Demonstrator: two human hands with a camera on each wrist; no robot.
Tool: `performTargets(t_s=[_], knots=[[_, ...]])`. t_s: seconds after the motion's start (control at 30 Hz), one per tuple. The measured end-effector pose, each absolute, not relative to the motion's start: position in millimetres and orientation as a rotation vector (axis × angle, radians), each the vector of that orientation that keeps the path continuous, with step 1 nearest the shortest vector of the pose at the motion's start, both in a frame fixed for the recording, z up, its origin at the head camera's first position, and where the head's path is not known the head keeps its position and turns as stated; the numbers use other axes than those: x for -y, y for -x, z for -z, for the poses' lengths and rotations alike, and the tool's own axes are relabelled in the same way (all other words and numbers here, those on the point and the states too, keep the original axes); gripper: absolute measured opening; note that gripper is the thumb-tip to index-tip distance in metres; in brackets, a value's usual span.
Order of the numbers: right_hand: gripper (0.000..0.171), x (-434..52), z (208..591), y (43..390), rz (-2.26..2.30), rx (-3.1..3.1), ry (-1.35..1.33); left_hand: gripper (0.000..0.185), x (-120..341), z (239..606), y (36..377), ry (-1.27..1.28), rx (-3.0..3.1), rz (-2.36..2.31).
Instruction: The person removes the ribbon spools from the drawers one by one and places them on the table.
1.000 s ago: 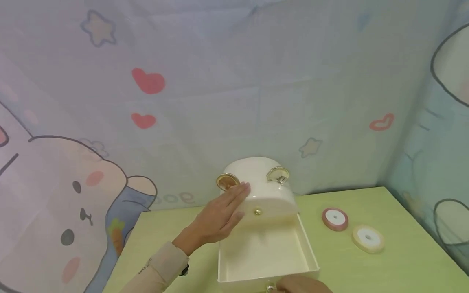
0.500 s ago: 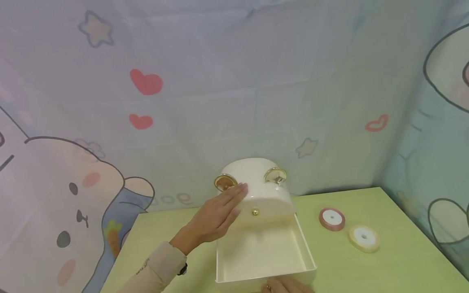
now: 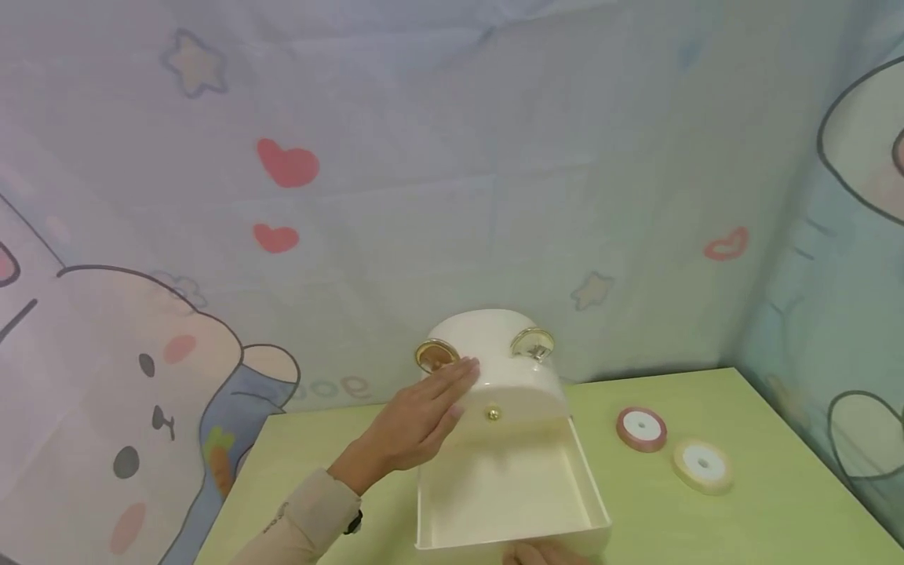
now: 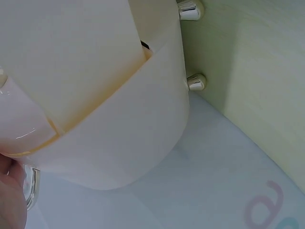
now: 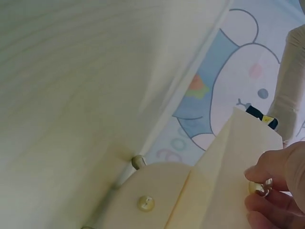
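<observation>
Right hand (image 5: 288, 164) pinches knob (image 5: 256, 188) on drawer (image 3: 508, 490); left hand (image 3: 415, 421) rests straight-fingered on white box (image 3: 494, 333). Drawer (far out) might tip box if pulled hard.

Soft, muted light fills the head view, with small glints on the white box (image 3: 493, 333) and a faint shadow inside its drawer (image 3: 508, 496). The wall cloth (image 3: 424, 118) looks hazy, its printed lines slightly soft, and darkens toward the right corner. In the right wrist view the table (image 5: 71, 105) is dim; the left wrist view is paler
</observation>
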State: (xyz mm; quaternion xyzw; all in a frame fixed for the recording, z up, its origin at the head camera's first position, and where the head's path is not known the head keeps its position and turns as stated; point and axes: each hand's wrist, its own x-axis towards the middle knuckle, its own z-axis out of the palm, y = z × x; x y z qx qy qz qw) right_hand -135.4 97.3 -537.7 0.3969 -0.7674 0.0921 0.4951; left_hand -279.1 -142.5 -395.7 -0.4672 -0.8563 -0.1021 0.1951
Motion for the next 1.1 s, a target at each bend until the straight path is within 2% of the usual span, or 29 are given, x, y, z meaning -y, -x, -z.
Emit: performTargets(t_s=[0.33, 0.6, 0.9, 1.1], knots=[[0.051, -90, 546, 135, -0.173, 1.840, -0.913, 0.056, 141, 396, 278, 1.296, 2.384, 0.267], [0.043, -91, 548, 145, -0.155, 1.730, -0.980, 0.053, 139, 400, 279, 1.291, 2.342, 0.285], [0.044, -92, 543, 145, -0.158, 1.701, -0.966, 0.053, 139, 401, 279, 1.295, 2.334, 0.294], [0.046, -97, 525, 141, -0.092, 1.723, -0.942, 0.052, 139, 400, 279, 1.301, 2.316, 0.295]])
